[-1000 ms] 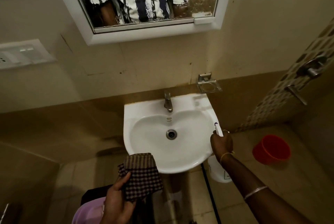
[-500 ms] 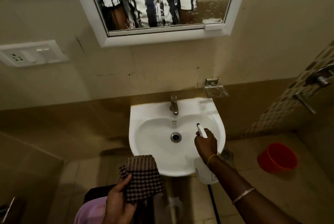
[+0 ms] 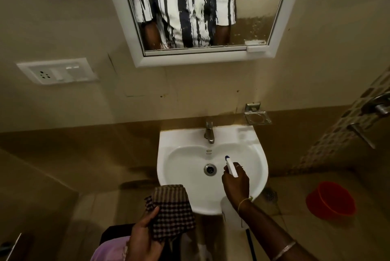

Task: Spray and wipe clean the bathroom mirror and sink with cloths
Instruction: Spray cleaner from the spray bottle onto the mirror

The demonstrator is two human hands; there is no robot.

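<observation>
A white wall sink [image 3: 181, 178] with a steel tap [image 3: 209, 132] and a drain [image 3: 210, 169] hangs below a white-framed mirror [image 3: 261, 28]. My right hand [image 3: 236, 182] grips a white spray bottle [image 3: 231, 214], its blue-tipped nozzle held over the right side of the basin. My left hand [image 3: 143, 239] holds a dark checked cloth [image 3: 171, 210] in front of the sink's near rim. The mirror reflects a person's striped shirt, and its lower right glass looks spotted.
A steel soap dish [image 3: 257, 117] is fixed to the wall right of the tap. A red bucket [image 3: 331, 199] stands on the floor at right, below shower fittings [image 3: 377, 106]. A switch plate [image 3: 58, 71] is on the left wall. A pink cloth [image 3: 109, 249] shows at bottom.
My right hand moved the spray bottle from the sink's right rim inward over the basin. The view tilted up, showing more of the mirror. The left hand keeps the cloth.
</observation>
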